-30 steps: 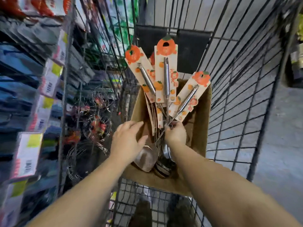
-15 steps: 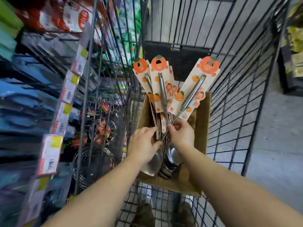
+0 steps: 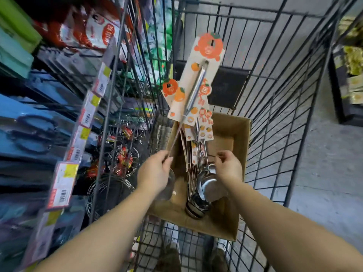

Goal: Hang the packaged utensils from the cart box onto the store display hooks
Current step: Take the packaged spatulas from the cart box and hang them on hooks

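My left hand (image 3: 155, 171) pinches the thin metal stem of one packaged utensil (image 3: 198, 83). Its cream card with an orange fruit-shaped top points up and away, above the cardboard box (image 3: 240, 134) in the wire cart (image 3: 279, 91). Another orange-topped card (image 3: 170, 88) peeks out behind it on the left. Several more carded utensils (image 3: 203, 185) stand in the box, steel bowls down. My right hand (image 3: 228, 167) hovers over them with curled fingers; whether it grips a stem is unclear.
To the left, outside the cart's mesh wall, the store display carries price tags (image 3: 62, 186), hanging wire racks with red labels (image 3: 122, 160) and blue scissor packs (image 3: 29, 132). Grey floor lies to the right, with a dark shelf (image 3: 351, 75) at the far right. My shoes show below the cart.
My left hand has taken one utensil by its stem and raised it out of the fanned bunch, up and leftward. My right hand has drawn back to the right, away from that stem.
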Motion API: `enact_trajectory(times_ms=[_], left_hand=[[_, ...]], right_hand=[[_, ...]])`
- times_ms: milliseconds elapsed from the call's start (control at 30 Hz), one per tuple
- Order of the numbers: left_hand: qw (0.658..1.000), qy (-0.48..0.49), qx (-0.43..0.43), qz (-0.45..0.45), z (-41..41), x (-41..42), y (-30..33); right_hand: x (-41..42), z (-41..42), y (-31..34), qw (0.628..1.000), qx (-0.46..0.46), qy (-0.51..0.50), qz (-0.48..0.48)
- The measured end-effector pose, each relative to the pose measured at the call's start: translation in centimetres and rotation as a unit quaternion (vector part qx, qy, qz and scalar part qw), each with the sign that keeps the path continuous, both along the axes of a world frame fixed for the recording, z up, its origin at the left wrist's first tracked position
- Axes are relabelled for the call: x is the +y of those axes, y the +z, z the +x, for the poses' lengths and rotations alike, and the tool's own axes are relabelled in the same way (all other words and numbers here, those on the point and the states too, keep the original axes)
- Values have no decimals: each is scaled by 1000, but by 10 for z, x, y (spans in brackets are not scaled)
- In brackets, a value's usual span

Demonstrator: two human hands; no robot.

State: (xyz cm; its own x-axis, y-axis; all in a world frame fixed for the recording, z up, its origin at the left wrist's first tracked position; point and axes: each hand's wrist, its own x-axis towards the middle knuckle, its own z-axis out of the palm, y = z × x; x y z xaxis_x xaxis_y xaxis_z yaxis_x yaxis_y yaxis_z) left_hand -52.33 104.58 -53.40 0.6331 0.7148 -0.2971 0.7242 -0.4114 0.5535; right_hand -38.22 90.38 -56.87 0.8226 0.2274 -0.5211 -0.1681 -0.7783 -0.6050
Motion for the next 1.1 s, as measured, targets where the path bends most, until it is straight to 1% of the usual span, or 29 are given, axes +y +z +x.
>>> enact_trajectory(times_ms=[100,200,300,400,433,567,700,800,900,1100], left_hand=[[1000,20,1,3,-6,9,-13],[1000,21,3,-10,-14,14,-26],[1000,21,5,0,-23,16,-36],[999,35,-2,8,-26,16,-41],[999,39,0,10,-27,17,-43],[999,53,4,12,-27,18,-48],[999,49,7,4,-28,15,-49],[999,51,6,2,-30,12,-47],[998,56,3,-5,-33,7,-41],[998,61,-2,5,-33,2,-6]], right_hand=[[-3,-2,-32,998,22,44,-50],[5,-6,-60,995,49,74,-42],[11,-8,-78,995,37,73,-51],[14,-9,-84,995,-15,87,-52],[15,-10,-85,994,-18,99,-48],[19,-17,-88,992,13,123,-40],[24,-13,-90,994,37,97,-38],[23,-13,-87,993,46,106,-26],[18,-17,-74,992,53,114,13],[20,-20,-8,990,31,96,94]])
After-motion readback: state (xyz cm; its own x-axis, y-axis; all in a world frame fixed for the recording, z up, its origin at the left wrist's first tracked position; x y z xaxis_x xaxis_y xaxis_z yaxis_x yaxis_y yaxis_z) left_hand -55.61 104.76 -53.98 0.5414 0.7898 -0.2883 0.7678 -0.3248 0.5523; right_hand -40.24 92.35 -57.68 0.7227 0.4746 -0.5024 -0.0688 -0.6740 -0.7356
